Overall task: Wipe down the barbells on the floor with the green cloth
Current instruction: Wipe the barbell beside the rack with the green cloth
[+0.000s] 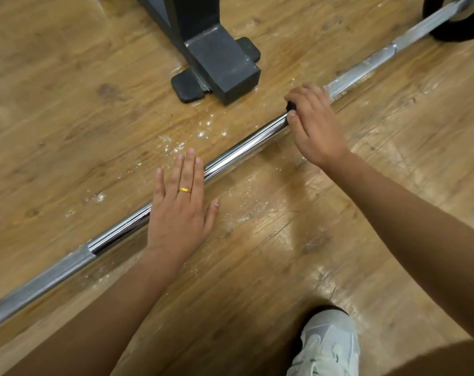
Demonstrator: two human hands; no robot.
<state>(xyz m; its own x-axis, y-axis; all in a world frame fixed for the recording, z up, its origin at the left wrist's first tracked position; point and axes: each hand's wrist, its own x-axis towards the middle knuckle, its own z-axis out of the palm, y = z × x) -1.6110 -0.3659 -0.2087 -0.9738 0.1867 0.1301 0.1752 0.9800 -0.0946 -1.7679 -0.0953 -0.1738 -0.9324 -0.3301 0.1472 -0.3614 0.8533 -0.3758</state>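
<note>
My left grip flat, fingers straight, likely pinning bar against rolling; right grip clamped round bar, dark cloth beneath for wiping.

this looks like a gym's weight area. a long steel barbell with knurled grip sections lies flat on the wood-look plank floor, and a black weight plate sits at its far end. just beyond the bar, the grey steel foot of some gym equipment stands on black rubber pads, with white chalky specks on the planks nearby.
</note>
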